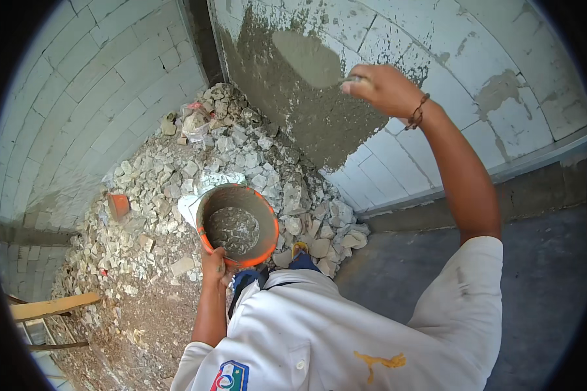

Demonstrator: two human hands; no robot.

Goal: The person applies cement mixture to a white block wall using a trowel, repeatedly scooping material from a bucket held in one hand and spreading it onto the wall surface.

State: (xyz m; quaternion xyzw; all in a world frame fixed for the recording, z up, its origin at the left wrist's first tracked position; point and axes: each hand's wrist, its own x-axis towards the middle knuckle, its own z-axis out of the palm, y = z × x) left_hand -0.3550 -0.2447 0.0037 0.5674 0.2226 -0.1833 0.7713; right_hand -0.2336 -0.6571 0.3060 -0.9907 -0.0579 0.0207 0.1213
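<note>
My right hand (381, 88) is closed round the handle of a trowel. The mortar-grey trowel blade (308, 60) lies close against a patch of wet grey mortar (332, 124) on the white block wall (430, 140); whether it touches cannot be told. Low in front of my body, my left hand (215, 266) grips the near left rim of an orange-edged bucket (274, 221). Wet mortar (233, 231) lies in the bottom of the bucket, and more coats its inner wall.
Broken rubble (176, 189) covers the ground around the bucket and up to the corner. An orange brick-like piece (119, 206) lies at the left, near a wooden plank (55, 306). Another block wall (104, 85) stands at the left. Dark grey floor (404, 267) is at the right.
</note>
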